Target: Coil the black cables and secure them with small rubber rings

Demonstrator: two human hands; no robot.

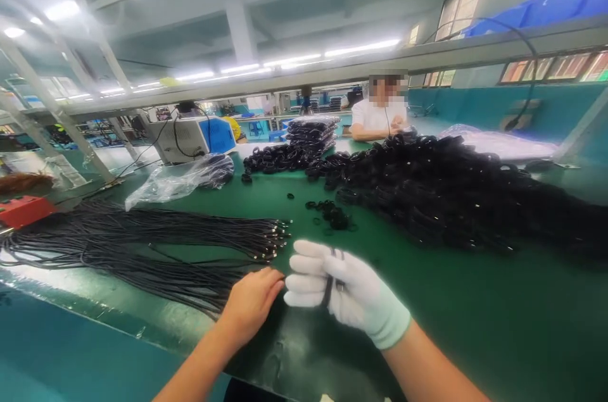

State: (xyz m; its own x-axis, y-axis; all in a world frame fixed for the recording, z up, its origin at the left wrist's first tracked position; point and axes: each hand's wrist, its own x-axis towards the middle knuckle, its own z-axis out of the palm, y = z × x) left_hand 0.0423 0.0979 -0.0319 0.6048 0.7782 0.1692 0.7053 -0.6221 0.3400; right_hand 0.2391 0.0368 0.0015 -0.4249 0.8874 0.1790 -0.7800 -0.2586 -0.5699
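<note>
My bare left hand (253,302) rests at the ends of the lower bundle of black cables (175,275); its fingers are bent together, and what they hold, if anything, is hidden. Just right of it is my right hand (344,291) in a white glove, palm turned up. A short black strip, perhaps a band or cable, lies across its palm under the thumb. An upper bundle of black cables (204,230) with shiny metal tips points toward my hands. Beyond them, a small cluster of black rings (335,215) lies on the green table (266,196).
A large heap of black coiled cables (441,187) covers the right back. Behind it sits a person in a white top (375,116). Stacked bagged packs (311,133), a clear plastic bag (178,180), a blue-and-white machine (194,137) and a red box (26,211) stand farther left.
</note>
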